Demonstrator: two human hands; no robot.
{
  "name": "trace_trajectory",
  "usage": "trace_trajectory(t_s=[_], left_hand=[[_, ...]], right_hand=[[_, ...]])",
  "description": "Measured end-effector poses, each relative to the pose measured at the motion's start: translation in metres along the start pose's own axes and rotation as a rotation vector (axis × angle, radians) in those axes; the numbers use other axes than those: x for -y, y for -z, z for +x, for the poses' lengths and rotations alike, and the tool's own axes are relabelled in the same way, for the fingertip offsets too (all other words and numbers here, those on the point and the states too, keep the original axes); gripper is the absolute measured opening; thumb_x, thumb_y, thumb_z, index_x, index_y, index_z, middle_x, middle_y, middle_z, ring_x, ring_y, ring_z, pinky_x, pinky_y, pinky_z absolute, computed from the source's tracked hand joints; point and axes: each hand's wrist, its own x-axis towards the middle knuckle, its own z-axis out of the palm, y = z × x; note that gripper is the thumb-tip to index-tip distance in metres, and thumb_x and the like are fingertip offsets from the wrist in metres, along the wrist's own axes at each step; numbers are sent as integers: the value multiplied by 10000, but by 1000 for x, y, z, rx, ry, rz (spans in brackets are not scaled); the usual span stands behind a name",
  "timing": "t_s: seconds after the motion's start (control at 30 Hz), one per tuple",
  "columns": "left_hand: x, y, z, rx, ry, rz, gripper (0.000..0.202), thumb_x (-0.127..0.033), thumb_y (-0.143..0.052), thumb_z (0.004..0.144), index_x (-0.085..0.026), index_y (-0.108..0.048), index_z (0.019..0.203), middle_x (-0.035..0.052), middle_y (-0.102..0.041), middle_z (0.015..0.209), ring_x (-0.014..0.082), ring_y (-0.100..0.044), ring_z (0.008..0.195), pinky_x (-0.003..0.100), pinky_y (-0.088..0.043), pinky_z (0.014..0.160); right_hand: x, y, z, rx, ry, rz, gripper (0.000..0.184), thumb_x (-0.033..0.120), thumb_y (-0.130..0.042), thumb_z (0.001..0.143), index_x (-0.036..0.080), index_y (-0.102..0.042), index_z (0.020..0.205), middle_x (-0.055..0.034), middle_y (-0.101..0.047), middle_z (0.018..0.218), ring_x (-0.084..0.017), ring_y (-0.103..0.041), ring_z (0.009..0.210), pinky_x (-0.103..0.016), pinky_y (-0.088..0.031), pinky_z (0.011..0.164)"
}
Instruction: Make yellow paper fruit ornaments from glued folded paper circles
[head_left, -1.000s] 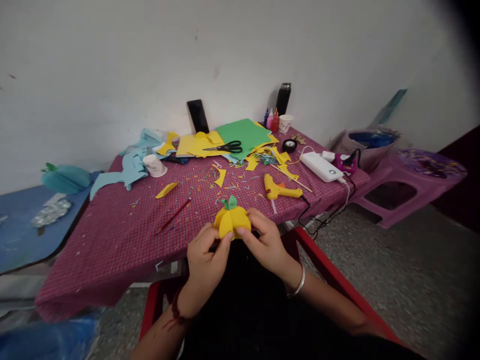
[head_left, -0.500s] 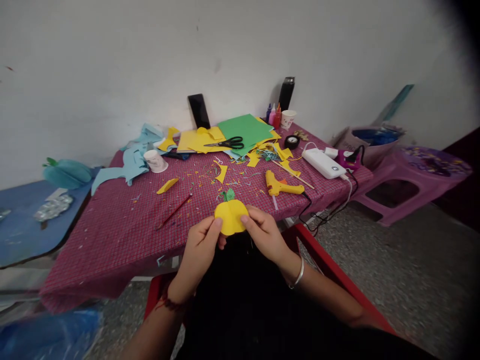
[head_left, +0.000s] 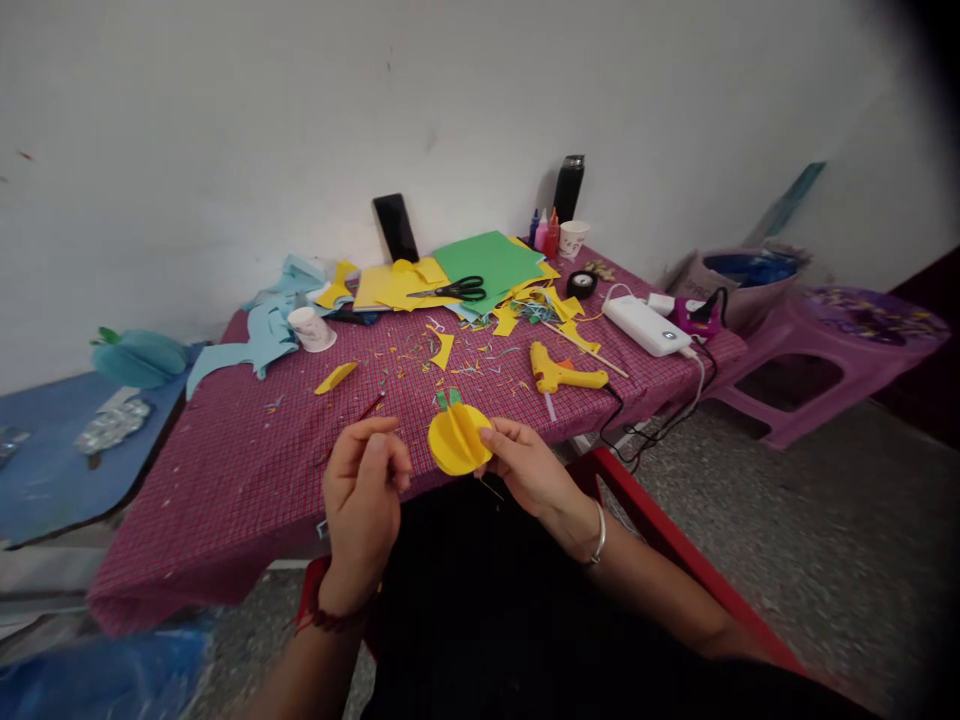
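Your right hand [head_left: 525, 465] pinches the round yellow paper fruit [head_left: 457, 438] with its green leaf, which looks almost finished; your left hand [head_left: 367, 480] curls loosely, empty.

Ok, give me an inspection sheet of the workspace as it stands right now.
surface: table in a magenta checked cloth, strewn with paper snips.
job's things: yellow paper fruit with a green leaf, held at the table's near edge.
clutter: scissors on green and yellow sheets; glue gun; tipped paper cup; tape roll; power bank.
fingers: right hand pinches the paper fruit's edge; left hand apart from it, curled, hold unclear.
cables: black cord from the glue gun drops off the table; white cable off the power bank.
surroundings: white wall, purple stool at right, blue board at left.
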Motion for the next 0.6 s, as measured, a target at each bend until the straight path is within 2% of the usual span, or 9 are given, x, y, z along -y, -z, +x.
trace_trajectory(t_s=[0.13,0.23,0.33,0.43,0.5,0.6], left_hand=[[2,6,0,62,42,98,132,-281,-588,897,-188,-660,838,-35,-548,602,73,-474,527,171,-374,475],[2,8,-3,119,37,237,137,-281,-586,899,-191,-669,837,-33,-555,616,87,-490,542,194,-390,492],[-4,8,-3,167,-74,416,111,-251,-590,893,-198,-677,849,-19,-601,699,101,-537,621,214,-419,556],[-12,10,1,199,-227,575,69,-202,-603,876,-206,-672,877,-11,-621,793,111,-567,710,227,-438,627],[-16,12,6,238,-294,658,67,-178,-602,870,-203,-663,884,-8,-619,812,114,-575,726,231,-445,638],[-17,15,10,304,-404,780,81,-148,-612,852,-190,-660,903,17,-638,877,131,-597,782,244,-471,674]], right_hand=[[-1,-1,-1,-4,2,18,379,505,-763,706,172,-586,676,34,-584,608,-82,-525,531,-213,-434,551],[-2,-2,-3,-7,65,-90,403,526,-711,759,181,-533,649,41,-546,585,-87,-481,526,-225,-388,544],[0,0,-5,-13,193,-333,400,480,-660,824,194,-469,618,54,-466,577,-94,-420,534,-236,-340,541],[6,3,-6,5,406,-657,378,364,-652,862,194,-441,599,48,-430,611,-105,-409,581,-248,-320,571],[13,5,-7,62,523,-831,341,305,-631,892,190,-460,620,34,-461,659,-112,-439,626,-253,-331,602],[24,6,-8,172,601,-1001,289,264,-597,921,187,-485,666,13,-499,714,-120,-475,671,-257,-351,630]])
